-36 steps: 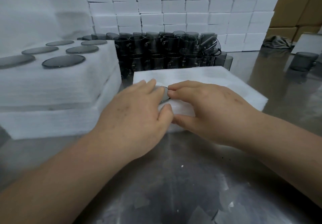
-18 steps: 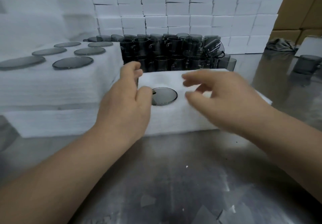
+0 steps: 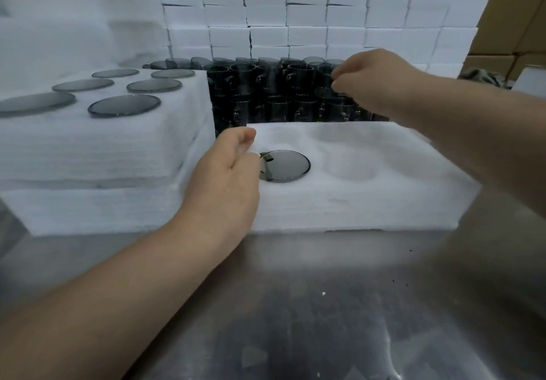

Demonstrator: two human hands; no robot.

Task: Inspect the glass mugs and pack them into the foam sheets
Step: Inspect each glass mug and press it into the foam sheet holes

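Observation:
A smoky grey glass mug [image 3: 285,165] sits upside down in a hole of the white foam sheet [image 3: 369,202], with its round base level with the foam top. An empty hole [image 3: 348,167] lies just right of it. My left hand [image 3: 224,175] rests against the sheet's left end beside the mug, fingers loosely curled and holding nothing. My right hand [image 3: 372,84] reaches over the stacked grey mugs [image 3: 266,93] behind the sheet. Its fingers curl down onto one of the top mugs, but its grip is hidden.
On the left stands a taller pile of foam sheets [image 3: 103,149] with several mug bases [image 3: 124,104] showing in its top. White foam blocks [image 3: 295,10] wall the back and cardboard boxes [image 3: 517,10] stand at the right. The steel table [image 3: 295,305] runs to the front.
Both hands have lifted off the mug they pressed into the foam. My right hand moved back and up to the stacked mugs; my left hand slid to the sheet's left end.

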